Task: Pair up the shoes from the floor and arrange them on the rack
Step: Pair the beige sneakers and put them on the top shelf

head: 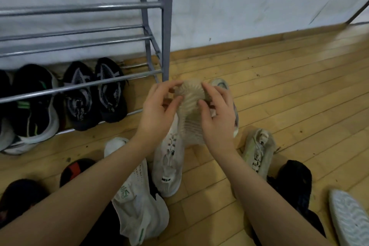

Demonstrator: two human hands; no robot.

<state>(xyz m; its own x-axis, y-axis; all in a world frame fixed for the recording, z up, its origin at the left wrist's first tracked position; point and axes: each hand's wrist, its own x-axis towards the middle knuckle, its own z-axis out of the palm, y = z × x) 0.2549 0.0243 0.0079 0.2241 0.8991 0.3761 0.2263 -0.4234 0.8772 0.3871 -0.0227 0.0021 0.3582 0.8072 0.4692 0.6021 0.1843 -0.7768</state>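
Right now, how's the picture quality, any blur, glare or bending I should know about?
Head view: soft throughout, both the left hand and right hand slightly blurred on the beige shoe; wide-angle bending bows the rack bars and floorboards; mild sheen on the bars; black shoes on the bottom shelf lose detail in dim light.

Beige ribbed sole (190, 110) at frame centre; black-and-grey patterned pair (95, 94) at left; grey metal rack (166, 26); honey-brown plank floor (279, 86).
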